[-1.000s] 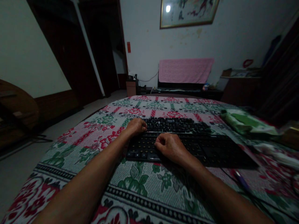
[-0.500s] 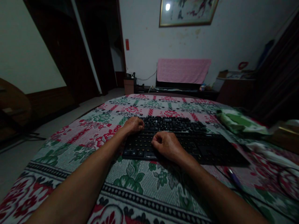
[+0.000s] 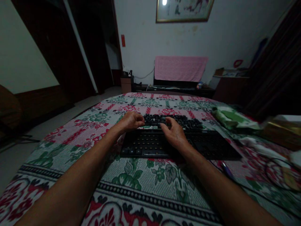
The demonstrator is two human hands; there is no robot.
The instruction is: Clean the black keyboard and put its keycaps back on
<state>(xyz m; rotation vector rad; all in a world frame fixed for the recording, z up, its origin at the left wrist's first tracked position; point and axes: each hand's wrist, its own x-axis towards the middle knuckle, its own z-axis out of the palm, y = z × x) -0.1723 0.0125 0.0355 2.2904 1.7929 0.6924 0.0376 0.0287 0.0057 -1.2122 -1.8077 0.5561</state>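
Observation:
A black keyboard [image 3: 150, 153] lies on the tablecloth, most of its key positions bare, with a few keycaps in place at its lower left corner. Behind it spreads a heap of loose black keycaps [image 3: 185, 121]. At the heap's left end is my left hand [image 3: 131, 121], its fingers drawn together; whatever may be between them is too small to make out. My right hand [image 3: 174, 133] reaches over the keyboard to the front of the heap, thumb and forefinger apart, with nothing visible held.
A patterned tablecloth [image 3: 131, 175] covers the table. To the right are a green and white packet [image 3: 235, 119], a brown box [image 3: 282, 131], a white cloth [image 3: 261, 149], a purple pen-like object [image 3: 227, 171] and a dark cable [image 3: 256, 190].
My right hand has moved forward from above the keyboard to the loose keycaps, its fingers opening. My left hand stays by the heap's left end. The view has shifted slightly.

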